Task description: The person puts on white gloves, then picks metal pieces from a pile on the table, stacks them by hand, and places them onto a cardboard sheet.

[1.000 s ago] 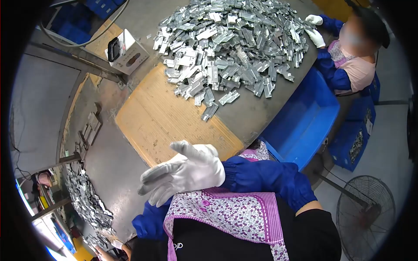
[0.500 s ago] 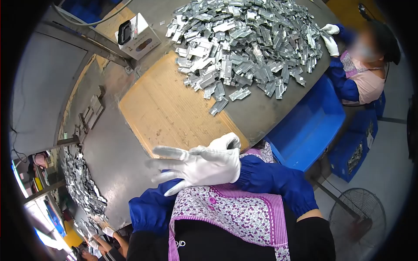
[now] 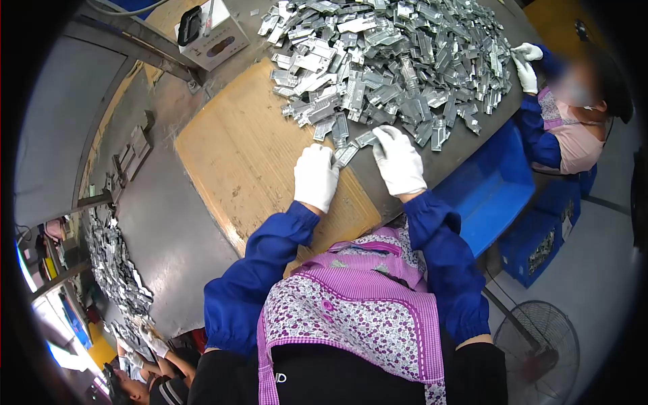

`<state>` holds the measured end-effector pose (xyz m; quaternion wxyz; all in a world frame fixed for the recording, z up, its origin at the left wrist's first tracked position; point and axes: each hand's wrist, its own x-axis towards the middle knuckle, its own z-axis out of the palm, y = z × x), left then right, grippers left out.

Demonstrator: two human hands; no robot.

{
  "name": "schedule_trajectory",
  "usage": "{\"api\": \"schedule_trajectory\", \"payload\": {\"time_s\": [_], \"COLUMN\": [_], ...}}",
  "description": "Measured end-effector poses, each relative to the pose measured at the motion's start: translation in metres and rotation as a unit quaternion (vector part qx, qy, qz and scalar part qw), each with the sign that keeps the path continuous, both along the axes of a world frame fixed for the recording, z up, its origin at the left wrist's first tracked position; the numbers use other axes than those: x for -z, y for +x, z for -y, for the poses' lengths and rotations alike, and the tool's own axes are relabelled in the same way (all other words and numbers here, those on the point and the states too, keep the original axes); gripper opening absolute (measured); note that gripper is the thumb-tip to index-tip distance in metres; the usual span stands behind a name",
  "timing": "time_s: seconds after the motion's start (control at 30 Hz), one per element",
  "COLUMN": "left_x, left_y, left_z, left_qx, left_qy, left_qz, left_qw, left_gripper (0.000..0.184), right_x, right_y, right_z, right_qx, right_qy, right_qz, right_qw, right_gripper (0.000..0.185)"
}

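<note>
Both my hands wear white gloves and reach over the table toward a large heap of flat silver metal parts (image 3: 405, 61). My left hand (image 3: 316, 177) is over the cardboard sheet, its fingers curled down and their tips hidden. Beside those fingers lies a loose metal part (image 3: 346, 154), seemingly touching them. At the heap's near edge, my right hand (image 3: 398, 162) has its thumb and fingers closed on the end of another metal part (image 3: 366, 139), which still rests on the table.
The cardboard sheet (image 3: 236, 155) covers part of the metal table (image 3: 175, 250). A white box (image 3: 219, 47) stands at the far left. A blue bin (image 3: 482, 196) sits at the right edge. A co-worker's gloved hands (image 3: 526, 67) touch the heap's right side. More parts (image 3: 118, 270) lie left.
My hands were together near my chest, one glove's fingers spread. They have parted and moved forward to the heap's near edge, and my right hand has closed on a metal part.
</note>
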<state>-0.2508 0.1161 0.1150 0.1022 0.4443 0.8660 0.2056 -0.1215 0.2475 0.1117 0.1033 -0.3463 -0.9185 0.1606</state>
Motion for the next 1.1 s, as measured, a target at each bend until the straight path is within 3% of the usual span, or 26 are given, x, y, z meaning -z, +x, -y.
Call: {"api": "schedule_trajectory", "payload": {"time_s": [0.1,0.23,0.33,0.5,0.63,0.73,0.77,0.8,0.87,0.93,1.0,1.03,1.1], "left_x": [0.003,-0.006,0.0,0.001,0.009,0.008,0.004,0.003,0.0,-0.011,-0.016,-0.017,-0.032], "left_y": [0.009,0.019,0.017,0.016,0.01,0.003,-0.003,-0.004,0.0,0.009,0.021,0.021,0.022], "left_z": [0.002,0.001,-0.006,-0.015,-0.016,-0.011,-0.007,-0.001,0.016,0.028,0.036,0.042,0.047], "left_qx": [0.019,-0.042,-0.022,0.045,0.022,-0.048,-0.068,-0.087,-0.121,-0.124,-0.165,-0.142,-0.134], "left_qy": [0.013,0.048,0.005,-0.087,-0.05,-0.036,-0.014,0.031,0.115,0.156,0.202,0.18,0.155], "left_qz": [-0.007,-0.018,-0.006,-0.046,-0.036,0.163,0.328,0.471,0.716,0.733,0.72,0.713,0.729], "left_qw": [1.0,0.998,1.0,0.994,0.998,0.985,0.942,0.877,0.678,0.65,0.643,0.663,0.653], "left_gripper": [0.025,0.031,0.033,0.022,0.016,0.022,0.026,0.026,0.027,0.041,0.049,0.057,0.056], "right_x": [0.01,0.02,0.012,0.003,0.022,0.022,0.018,0.021,0.008,-0.011,-0.028,-0.031,-0.04], "right_y": [-0.002,0.0,-0.002,-0.004,0.002,0.01,0.013,0.019,0.029,0.03,0.037,0.039,0.044], "right_z": [-0.005,-0.013,-0.024,-0.022,-0.017,-0.012,-0.007,-0.002,0.015,0.042,0.056,0.061,0.063], "right_qx": [-0.04,-0.104,-0.158,-0.121,-0.022,0.053,0.199,0.219,0.213,0.239,0.215,0.219,0.221], "right_qy": [0.057,0.132,0.073,0.024,-0.034,-0.117,-0.518,-0.623,-0.724,-0.732,-0.751,-0.745,-0.738], "right_qz": [0.011,0.034,0.022,0.038,0.013,-0.085,-0.155,-0.231,-0.312,-0.362,-0.325,-0.307,-0.275], "right_qw": [0.998,0.985,0.984,0.992,0.999,0.988,0.817,0.714,0.577,0.526,0.533,0.551,0.575], "right_gripper": [0.031,0.019,0.015,0.016,0.021,0.025,0.028,0.025,0.022,0.021,0.022,0.023,0.023]}}
